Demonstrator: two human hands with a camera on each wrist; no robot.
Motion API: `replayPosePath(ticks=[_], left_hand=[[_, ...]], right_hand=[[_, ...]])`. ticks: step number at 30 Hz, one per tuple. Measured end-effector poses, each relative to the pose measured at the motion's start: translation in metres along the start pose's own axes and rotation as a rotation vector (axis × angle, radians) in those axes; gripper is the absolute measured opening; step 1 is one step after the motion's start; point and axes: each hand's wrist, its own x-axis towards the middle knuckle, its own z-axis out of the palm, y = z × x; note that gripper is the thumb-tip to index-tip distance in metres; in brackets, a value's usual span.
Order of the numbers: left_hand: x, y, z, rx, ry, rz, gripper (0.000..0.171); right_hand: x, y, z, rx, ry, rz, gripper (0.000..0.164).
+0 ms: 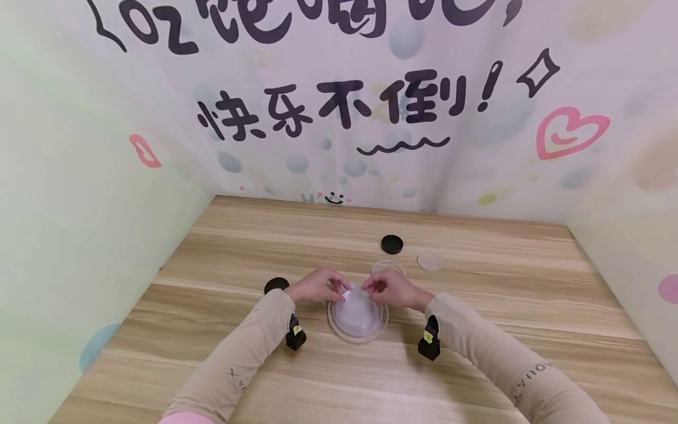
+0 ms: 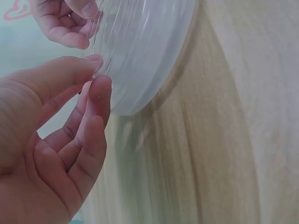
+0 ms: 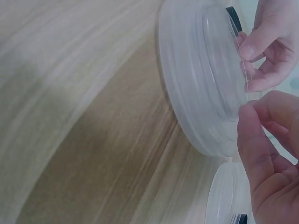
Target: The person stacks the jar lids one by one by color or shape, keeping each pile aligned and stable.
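Note:
In the head view, a stack of clear round plastic dishes (image 1: 357, 327), wider at the bottom, sits on the wooden table between both hands. My left hand (image 1: 320, 287) and right hand (image 1: 394, 288) meet its far upper edge from either side. A thin clear plastic disc (image 3: 245, 72) tops the stack in the right wrist view, its rim at the fingertips of both hands. In the left wrist view, thumb and forefinger of my left hand (image 2: 65, 126) pinch that rim. My right hand (image 3: 273, 149) pinches it too, thumb against forefinger.
Beyond the right hand lies another clear round dish (image 1: 388, 266), partly covered by it. A flat clear disc (image 1: 429, 261) and a black round lid (image 1: 392, 244) lie farther back. Another black round lid (image 1: 275, 285) is beside my left wrist. Printed fabric walls (image 1: 339, 171) enclose the table.

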Motion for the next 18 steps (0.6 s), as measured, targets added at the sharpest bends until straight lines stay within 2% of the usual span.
replayPosePath(ticks=[12,18], left_hand=[[-0.0003,-0.0016,0.0012,0.008,0.018,0.023,0.019],[0.0026,-0.0009,0.0012,-0.019,0.078,-0.035,0.021]], right_hand=[[-0.003,0.0018,0.0021,0.012,0.014,-0.005,0.015],[-0.0068,0.0045,-0.0013,0.012,0.037,0.008,0.014]])
